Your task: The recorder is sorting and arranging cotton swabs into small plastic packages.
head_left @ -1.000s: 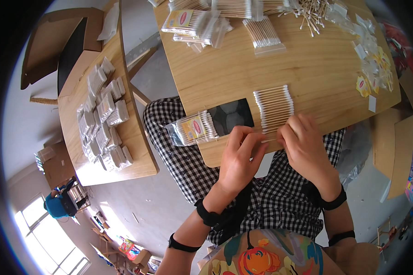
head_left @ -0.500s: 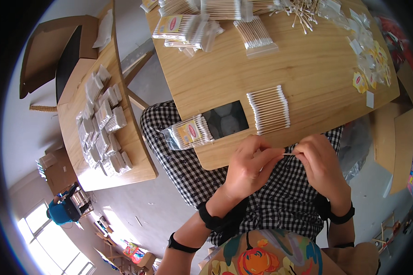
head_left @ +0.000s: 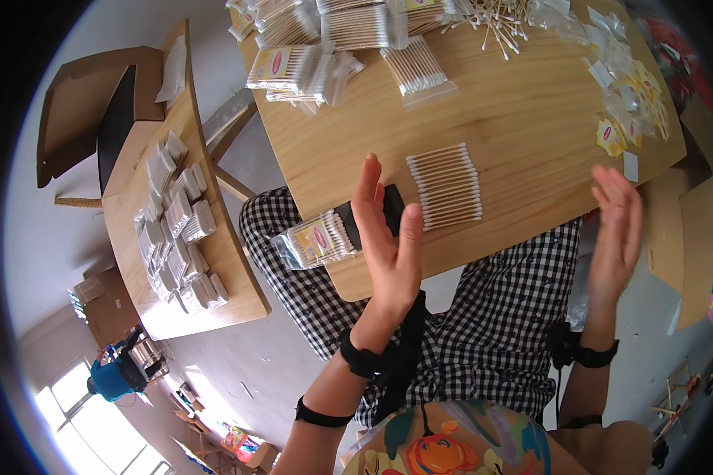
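My left hand [head_left: 390,249] is raised over the near edge of the table, open, fingers up and thumb apart, holding nothing. It partly covers a flat black rectangular object [head_left: 392,207]. Just right of that hand, cotton swabs [head_left: 445,187] lie side by side in a neat row. A clear bag of cotton swabs [head_left: 317,240] with a yellow label rests at the table's left edge, touching the black object. My right hand [head_left: 616,226] is lifted off the table's right front edge, fingers stretched out and nothing visible in it.
Bagged swabs [head_left: 289,70] are piled at the far left, beside another bag [head_left: 417,70]. Loose swabs [head_left: 495,24] lie at the back. Yellow labels [head_left: 646,99] and clear bags sit far right. A side table [head_left: 238,277] holds many packs; a person [head_left: 112,378] is in the distance.
My hands were pinched together around a thin white stick over my lap. Now they are apart and open, the left moved up-left, the right up-right; the stick no longer shows.
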Demonstrator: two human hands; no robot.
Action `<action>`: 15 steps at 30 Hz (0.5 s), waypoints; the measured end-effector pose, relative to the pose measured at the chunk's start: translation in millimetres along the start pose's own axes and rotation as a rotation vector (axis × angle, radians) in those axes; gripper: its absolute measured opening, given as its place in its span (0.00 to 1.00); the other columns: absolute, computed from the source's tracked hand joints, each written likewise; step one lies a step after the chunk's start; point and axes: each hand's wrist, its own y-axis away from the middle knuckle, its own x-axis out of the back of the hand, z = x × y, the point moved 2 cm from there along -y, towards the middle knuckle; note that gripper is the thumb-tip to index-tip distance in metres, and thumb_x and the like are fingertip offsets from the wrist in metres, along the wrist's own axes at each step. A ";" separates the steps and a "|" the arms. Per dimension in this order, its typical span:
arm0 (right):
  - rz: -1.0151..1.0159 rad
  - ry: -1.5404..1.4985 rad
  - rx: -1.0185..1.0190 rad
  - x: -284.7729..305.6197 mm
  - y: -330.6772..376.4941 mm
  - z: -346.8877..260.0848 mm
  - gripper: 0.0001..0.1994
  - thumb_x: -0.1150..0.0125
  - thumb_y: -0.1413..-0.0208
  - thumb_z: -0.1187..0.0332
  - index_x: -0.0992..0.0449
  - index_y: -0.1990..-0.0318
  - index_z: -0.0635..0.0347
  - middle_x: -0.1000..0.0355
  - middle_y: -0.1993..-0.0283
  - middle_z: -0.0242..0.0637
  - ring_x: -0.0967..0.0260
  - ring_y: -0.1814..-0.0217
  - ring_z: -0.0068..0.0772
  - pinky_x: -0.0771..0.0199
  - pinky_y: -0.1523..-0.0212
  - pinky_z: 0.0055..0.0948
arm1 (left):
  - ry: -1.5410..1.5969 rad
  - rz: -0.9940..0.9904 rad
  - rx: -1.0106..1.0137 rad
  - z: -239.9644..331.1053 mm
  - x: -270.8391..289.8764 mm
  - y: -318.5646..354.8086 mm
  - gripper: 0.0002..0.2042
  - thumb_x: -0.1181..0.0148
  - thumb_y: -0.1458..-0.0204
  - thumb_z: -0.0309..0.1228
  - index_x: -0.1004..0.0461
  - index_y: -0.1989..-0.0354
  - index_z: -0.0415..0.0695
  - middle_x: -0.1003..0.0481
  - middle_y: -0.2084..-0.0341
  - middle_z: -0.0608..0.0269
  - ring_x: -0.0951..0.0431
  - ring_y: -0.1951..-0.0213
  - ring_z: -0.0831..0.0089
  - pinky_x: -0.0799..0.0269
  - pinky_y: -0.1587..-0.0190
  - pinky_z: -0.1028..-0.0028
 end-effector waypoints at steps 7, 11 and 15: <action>-0.014 -0.322 -0.007 -136.4 -8.1 9.1 0.28 0.65 0.26 0.52 0.41 0.33 0.69 0.40 0.30 0.53 0.46 0.25 0.45 0.48 0.26 0.42 | 0.347 0.107 0.036 2.7 -38.2 -12.1 0.32 0.63 0.29 0.46 0.58 0.25 0.39 0.54 0.25 0.45 0.58 0.24 0.56 0.64 0.23 0.58; -0.074 -0.411 -0.053 -149.7 -3.9 0.9 0.31 0.67 0.26 0.48 0.43 0.31 0.69 0.43 0.29 0.52 0.48 0.24 0.45 0.52 0.24 0.42 | 0.373 0.103 0.000 1.4 -44.2 -15.2 0.32 0.63 0.29 0.47 0.58 0.25 0.39 0.55 0.25 0.45 0.59 0.23 0.57 0.66 0.23 0.58; -0.106 -0.354 0.023 -137.0 -22.9 6.0 0.33 0.70 0.26 0.46 0.43 0.31 0.69 0.42 0.29 0.53 0.48 0.24 0.46 0.53 0.23 0.44 | 0.430 0.108 0.045 1.5 -33.0 -27.5 0.33 0.64 0.29 0.50 0.56 0.25 0.39 0.53 0.26 0.45 0.57 0.24 0.57 0.65 0.23 0.59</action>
